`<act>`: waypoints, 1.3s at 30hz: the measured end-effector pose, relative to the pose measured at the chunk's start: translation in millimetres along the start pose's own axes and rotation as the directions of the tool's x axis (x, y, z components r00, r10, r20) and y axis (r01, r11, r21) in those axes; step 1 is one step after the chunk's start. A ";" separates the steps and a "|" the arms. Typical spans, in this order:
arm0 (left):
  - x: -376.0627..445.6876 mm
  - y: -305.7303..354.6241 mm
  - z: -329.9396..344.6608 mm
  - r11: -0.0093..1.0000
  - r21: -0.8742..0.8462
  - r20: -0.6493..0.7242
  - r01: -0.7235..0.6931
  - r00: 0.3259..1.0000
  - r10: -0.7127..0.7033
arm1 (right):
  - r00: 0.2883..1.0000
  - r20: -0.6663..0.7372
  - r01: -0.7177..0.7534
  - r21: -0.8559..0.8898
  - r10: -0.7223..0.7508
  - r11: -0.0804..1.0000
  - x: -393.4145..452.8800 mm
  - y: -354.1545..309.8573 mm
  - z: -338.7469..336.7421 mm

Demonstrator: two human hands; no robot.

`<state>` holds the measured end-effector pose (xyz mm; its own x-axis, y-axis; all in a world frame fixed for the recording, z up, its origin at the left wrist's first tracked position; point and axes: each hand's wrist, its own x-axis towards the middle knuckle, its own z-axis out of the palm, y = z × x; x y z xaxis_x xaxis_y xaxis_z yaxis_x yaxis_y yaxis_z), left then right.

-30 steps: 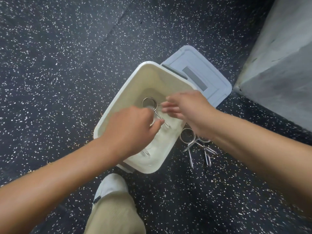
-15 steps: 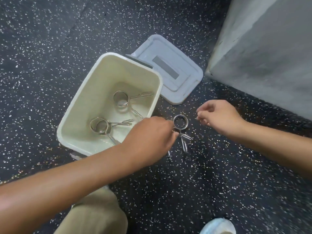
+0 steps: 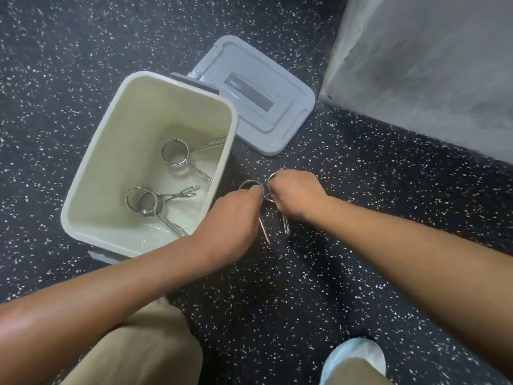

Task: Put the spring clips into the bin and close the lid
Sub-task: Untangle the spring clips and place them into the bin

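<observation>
A white open bin (image 3: 91, 173) stands on the dark speckled floor, with its grey lid (image 3: 258, 98) lying flat behind it to the right. Inside the bin lie two metal spring clips, one near the back (image 3: 177, 155) and one near the front (image 3: 147, 202). Right of the bin, on the floor, are two more spring clips. My left hand (image 3: 233, 215) closes on the left clip (image 3: 249, 184). My right hand (image 3: 297, 193) closes on the right clip (image 3: 286, 229). Both clips' handles stick out below the hands.
A grey concrete block or wall (image 3: 422, 73) rises at the upper right, close to the lid. My knee in tan trousers (image 3: 133, 354) is below the bin, and a pale shoe (image 3: 358, 357) shows at the bottom right.
Both hands left the bin, where two clips now lie, and moved right to the floor. They have now closed on the two clips lying there.
</observation>
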<state>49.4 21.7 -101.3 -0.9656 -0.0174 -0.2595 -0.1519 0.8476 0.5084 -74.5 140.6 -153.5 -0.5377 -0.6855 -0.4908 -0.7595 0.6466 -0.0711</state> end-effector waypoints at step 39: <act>47.2 16.6 27.8 0.932 0.350 0.159 0.097 0.974 -0.162 | 0.877 -0.009 -0.228 0.873 0.481 0.431 -88.5 87.2 5.8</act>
<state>7.1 49.6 -127.9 -0.8823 -0.0694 -0.4656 -0.1614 0.9737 0.1606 -91.0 259.6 -121.3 -0.8396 -0.2933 -0.4572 0.1145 0.7273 -0.6768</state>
